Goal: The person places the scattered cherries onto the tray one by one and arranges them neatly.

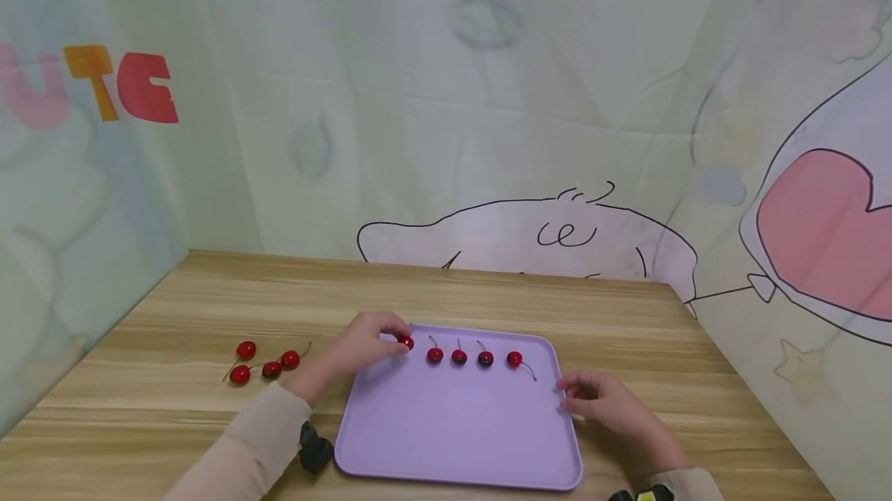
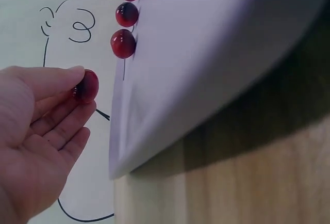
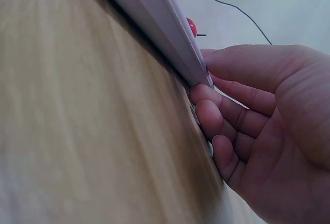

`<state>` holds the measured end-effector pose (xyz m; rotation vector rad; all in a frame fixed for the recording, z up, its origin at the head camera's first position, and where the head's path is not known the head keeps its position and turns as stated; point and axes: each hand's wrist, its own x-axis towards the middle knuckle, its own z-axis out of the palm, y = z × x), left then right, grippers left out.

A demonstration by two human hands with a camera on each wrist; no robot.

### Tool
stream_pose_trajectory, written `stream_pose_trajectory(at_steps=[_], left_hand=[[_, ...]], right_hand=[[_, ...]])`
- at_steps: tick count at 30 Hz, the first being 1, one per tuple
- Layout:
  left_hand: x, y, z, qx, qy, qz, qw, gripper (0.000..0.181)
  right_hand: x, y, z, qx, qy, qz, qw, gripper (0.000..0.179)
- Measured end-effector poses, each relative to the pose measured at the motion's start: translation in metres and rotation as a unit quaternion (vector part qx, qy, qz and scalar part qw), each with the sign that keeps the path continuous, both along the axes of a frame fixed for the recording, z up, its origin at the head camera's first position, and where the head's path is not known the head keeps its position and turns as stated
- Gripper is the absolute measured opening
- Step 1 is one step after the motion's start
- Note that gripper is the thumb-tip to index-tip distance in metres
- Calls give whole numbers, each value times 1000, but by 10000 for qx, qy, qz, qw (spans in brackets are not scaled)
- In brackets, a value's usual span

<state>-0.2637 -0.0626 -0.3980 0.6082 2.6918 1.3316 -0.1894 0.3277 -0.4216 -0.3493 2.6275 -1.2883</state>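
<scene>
My left hand (image 1: 365,344) pinches a dark red cherry (image 2: 88,86) between thumb and fingertips, over the far left corner of a lilac tray (image 1: 460,431). Along the tray's far side runs a row of several cherries with stems, the nearest to that hand being a red cherry (image 1: 435,355). At the row's right end, another cherry (image 1: 514,359) has its stem pointing toward the near right. My right hand (image 1: 602,402) holds the tray's right rim, the thumb (image 3: 242,64) on top and curled fingers against the outer side and underside.
Left of the tray, several more cherries lie in a loose group on the wooden table, among them a cherry (image 1: 240,375) at the near side. The table (image 1: 293,296) ends at a printed curtain (image 1: 432,137) behind and at the sides.
</scene>
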Motion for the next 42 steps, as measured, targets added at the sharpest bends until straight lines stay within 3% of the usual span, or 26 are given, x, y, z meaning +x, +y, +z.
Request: stream_pose_trajectory(at_steps=[23,29,36,42], left_hand=[[1,4,-11,-77,-97,-55,9999,13],[2,3,-12,-241,10,-54,9997,12],[0,1,-13,-327,168,-270,9990,11],[-1,1,-14,-313,109,-265,9991,12]], right_hand=[[1,2,4,77,112,48,9999,31],[0,0,1,-21,207,164,9996,32],[0,1,-2,-102,196,130,9997,32],[0,0,-1,-68,151,96,9998,32]])
